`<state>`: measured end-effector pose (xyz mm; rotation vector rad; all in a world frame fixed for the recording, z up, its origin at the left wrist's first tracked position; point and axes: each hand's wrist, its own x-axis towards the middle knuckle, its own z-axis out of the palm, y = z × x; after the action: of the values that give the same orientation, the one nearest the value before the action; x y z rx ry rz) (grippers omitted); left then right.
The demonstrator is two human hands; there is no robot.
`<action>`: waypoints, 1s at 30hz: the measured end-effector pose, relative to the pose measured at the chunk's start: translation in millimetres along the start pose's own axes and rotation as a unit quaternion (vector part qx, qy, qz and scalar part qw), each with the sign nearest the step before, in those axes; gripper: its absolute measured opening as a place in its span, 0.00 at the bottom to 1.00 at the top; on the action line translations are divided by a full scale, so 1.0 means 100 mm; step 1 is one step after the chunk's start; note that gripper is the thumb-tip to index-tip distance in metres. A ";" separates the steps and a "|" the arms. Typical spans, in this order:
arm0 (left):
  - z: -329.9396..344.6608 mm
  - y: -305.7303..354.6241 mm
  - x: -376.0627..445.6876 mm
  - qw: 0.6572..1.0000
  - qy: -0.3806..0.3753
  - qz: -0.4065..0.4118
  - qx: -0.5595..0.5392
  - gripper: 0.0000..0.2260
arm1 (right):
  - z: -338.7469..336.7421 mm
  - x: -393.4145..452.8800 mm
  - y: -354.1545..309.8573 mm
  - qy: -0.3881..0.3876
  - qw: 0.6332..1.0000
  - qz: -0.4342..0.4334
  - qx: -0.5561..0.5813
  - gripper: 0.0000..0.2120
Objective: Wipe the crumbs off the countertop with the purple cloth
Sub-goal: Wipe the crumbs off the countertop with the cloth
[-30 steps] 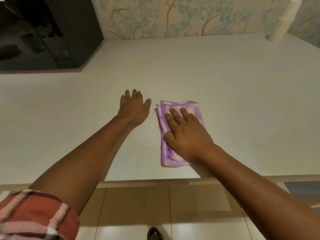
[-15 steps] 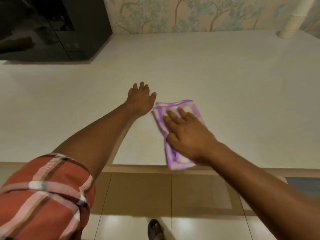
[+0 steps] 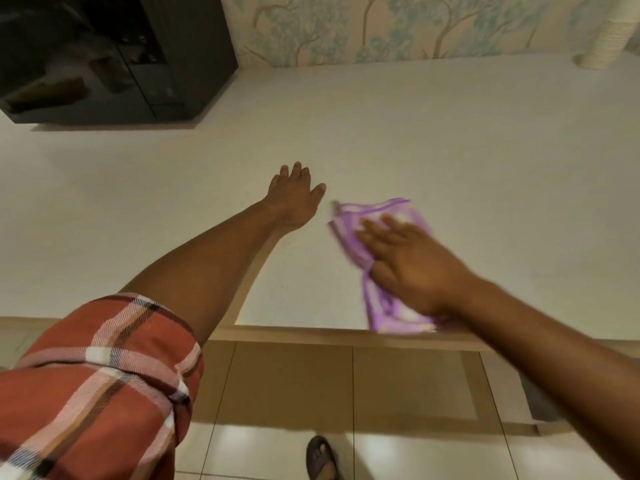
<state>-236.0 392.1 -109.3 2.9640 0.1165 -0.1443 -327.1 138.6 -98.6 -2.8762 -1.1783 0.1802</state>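
A folded purple and white cloth point(image 3: 356, 225) lies on the pale countertop point(image 3: 450, 150), its near end hanging at the front edge. My right hand point(image 3: 410, 263) presses flat on top of the cloth, fingers spread, and looks blurred. My left hand point(image 3: 294, 199) rests palm down on the bare counter just left of the cloth, holding nothing. I cannot make out crumbs on the surface.
A black appliance point(image 3: 114, 57) stands at the back left of the counter. A stack of paper cups point(image 3: 604, 43) is at the back right by the wallpapered wall. Below the counter's front edge point(image 3: 294, 332) are floor tiles and a sandalled foot point(image 3: 322, 457).
The cloth under my right hand has slid toward the front edge and slightly right, turning askew. My left hand stays planted on the counter. The camera view has shifted toward the left.
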 end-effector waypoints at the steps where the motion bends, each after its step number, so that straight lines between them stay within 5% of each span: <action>1: 0.01 0.01 -0.01 1.000 0.005 0.002 -0.004 0.30 | -0.03 -0.05 0.19 0.001 0.999 0.034 -0.003 0.35; 10: 0.10 -0.01 0.00 0.999 0.048 0.014 -0.010 0.30 | -0.03 0.24 0.85 0.056 0.960 0.271 0.042 0.29; 23: 0.05 0.10 0.28 0.997 0.070 0.040 -0.018 0.27 | -0.12 0.92 0.44 0.047 0.986 0.160 0.023 0.30; 30: 0.06 0.24 0.44 0.997 0.052 0.052 -0.021 0.30 | -0.14 0.34 1.55 0.040 0.947 0.317 -0.043 0.28</action>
<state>-190.5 370.5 -115.7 2.9267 -0.0224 0.0260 -193.1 51.7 -98.4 -3.1935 -0.2158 0.0202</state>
